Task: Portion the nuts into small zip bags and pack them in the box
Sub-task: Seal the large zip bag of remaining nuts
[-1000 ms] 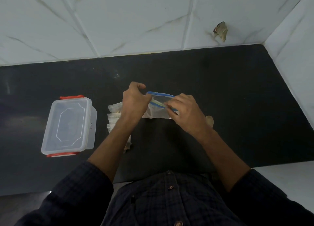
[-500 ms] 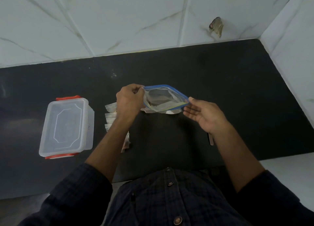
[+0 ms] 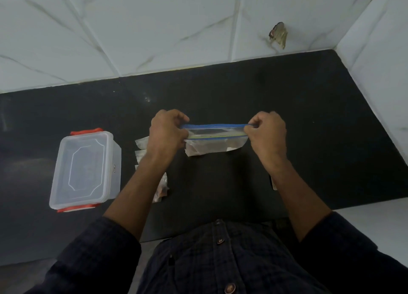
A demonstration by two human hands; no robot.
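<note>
Both hands, left (image 3: pixel 167 132) and right (image 3: pixel 267 132), pinch the ends of the zip bag (image 3: pixel 215 141) above the worktop (image 3: pixel 309 117). Pulling too hard could tear it or spill nuts.

Open dark counter (image 3: pixel 309 121) lies right of the hands and behind them toward the tiled wall (image 3: pixel 154 39); leftward stand small bags (image 3: pixel 141 143) and the lidded box (image 3: pixel 84 167).

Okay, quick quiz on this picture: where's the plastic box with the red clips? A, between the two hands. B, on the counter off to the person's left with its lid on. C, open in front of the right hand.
B: the box sits lidded on the counter, outside the left hand.
</note>
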